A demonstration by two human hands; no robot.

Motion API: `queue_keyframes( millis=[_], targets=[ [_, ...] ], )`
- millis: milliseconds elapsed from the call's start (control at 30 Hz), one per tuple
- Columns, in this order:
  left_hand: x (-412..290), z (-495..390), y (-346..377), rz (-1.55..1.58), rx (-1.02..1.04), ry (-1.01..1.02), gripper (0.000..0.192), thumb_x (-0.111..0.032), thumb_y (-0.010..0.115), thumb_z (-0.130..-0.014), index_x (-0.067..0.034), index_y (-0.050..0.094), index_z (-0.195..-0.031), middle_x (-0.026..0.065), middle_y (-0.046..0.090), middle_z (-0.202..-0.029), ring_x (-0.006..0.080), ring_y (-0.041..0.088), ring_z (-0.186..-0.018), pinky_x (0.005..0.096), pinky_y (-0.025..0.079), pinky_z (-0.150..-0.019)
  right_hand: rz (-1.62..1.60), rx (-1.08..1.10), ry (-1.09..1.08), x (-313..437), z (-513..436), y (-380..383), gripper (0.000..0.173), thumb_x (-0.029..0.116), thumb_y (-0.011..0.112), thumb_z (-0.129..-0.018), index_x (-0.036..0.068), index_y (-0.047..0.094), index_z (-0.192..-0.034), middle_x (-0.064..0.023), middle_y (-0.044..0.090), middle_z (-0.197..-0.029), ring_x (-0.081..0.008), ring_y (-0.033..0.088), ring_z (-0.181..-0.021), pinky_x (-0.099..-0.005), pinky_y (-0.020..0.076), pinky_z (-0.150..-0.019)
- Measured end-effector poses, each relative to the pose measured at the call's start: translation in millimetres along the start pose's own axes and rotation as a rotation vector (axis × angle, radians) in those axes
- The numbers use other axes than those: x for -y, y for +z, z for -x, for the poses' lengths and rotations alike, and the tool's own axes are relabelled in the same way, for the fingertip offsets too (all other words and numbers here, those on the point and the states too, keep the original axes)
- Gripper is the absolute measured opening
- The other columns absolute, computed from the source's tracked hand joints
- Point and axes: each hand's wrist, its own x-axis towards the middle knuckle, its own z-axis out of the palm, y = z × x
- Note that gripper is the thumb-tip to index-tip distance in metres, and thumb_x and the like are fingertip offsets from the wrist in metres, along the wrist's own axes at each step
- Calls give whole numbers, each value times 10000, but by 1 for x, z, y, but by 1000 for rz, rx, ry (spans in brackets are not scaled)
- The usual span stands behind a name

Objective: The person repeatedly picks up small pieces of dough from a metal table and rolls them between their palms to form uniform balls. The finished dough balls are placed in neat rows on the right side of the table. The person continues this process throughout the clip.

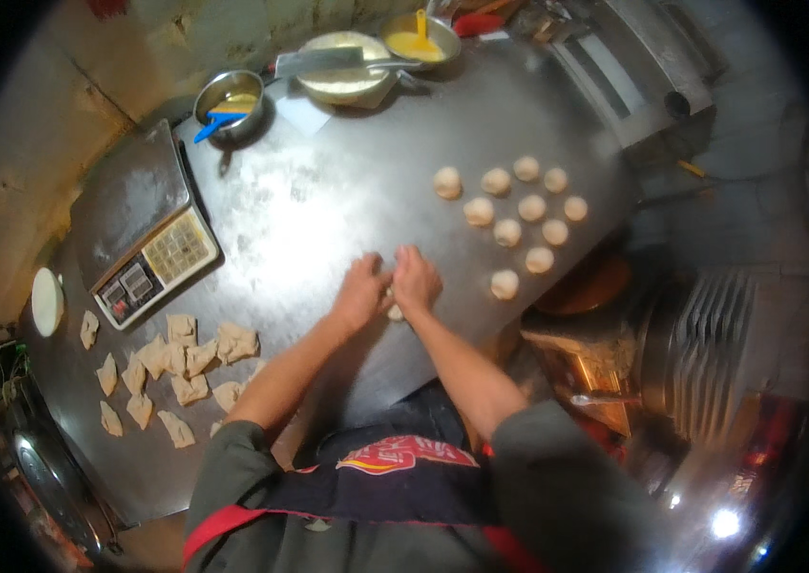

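Note:
Both my hands meet over the metal worktop, around a small piece of dough that shows between and below them. My left hand is on its left side, fingers bent. My right hand lies against its right side; the fingers hide most of the dough. Several round dough balls sit to the right of my hands. Several flat, irregular dough pieces lie at the lower left, some touching or overlapping.
A digital scale stands at the left, near a white round dish. Along the back are a metal pot with a blue-handled tool, a large bowl with a cleaver across it, and a bowl of yellow liquid.

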Motion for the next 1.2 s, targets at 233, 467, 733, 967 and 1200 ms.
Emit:
queue_keyframes(
  millis=[233,467,733,967,1200],
  targets=[
    [-30,16,-3,629,-33,-487,331,-96,771,-865,5,756,-1180,143,769,-973,222,716,-886,350,563,-811,-1328,454,196,-32,37,-91,801,215,751,-953,-3,309,-1585,-191,516,-1533,-297,565,-1340,-413,481,-1077],
    [-61,24,-50,1130,-45,-796,403,-363,678,-997,13,745,-1124,84,749,-966,151,685,-838,305,536,-745,-1278,470,-14,17,74,-89,637,262,831,-899,-43,506,-1355,-146,651,-1340,-230,646,-1154,-349,547,-981],
    [-67,74,-41,1971,-466,-1045,618,-812,521,-903,-224,688,-989,4,708,-916,212,693,-861,427,544,-821,-500,395,-375,104,118,-102,308,329,616,-1015,29,666,-1067,-150,734,-875,-244,720,-804,-388,550,-739],
    [-71,75,-54,1690,-986,-1067,840,-773,597,-897,-100,546,-1398,44,565,-956,140,553,-854,326,488,-719,-686,410,-558,122,156,-75,332,310,612,-1033,-14,664,-981,-66,678,-897,-158,580,-811,-342,502,-754],
    [-74,108,-113,1755,-1113,-977,822,-801,448,-950,-34,637,-1176,70,624,-1003,197,566,-887,376,479,-800,-942,526,-383,199,159,-51,518,372,509,-1105,-6,620,-768,-39,585,-667,-132,480,-605,-327,413,-534]
  ],
)
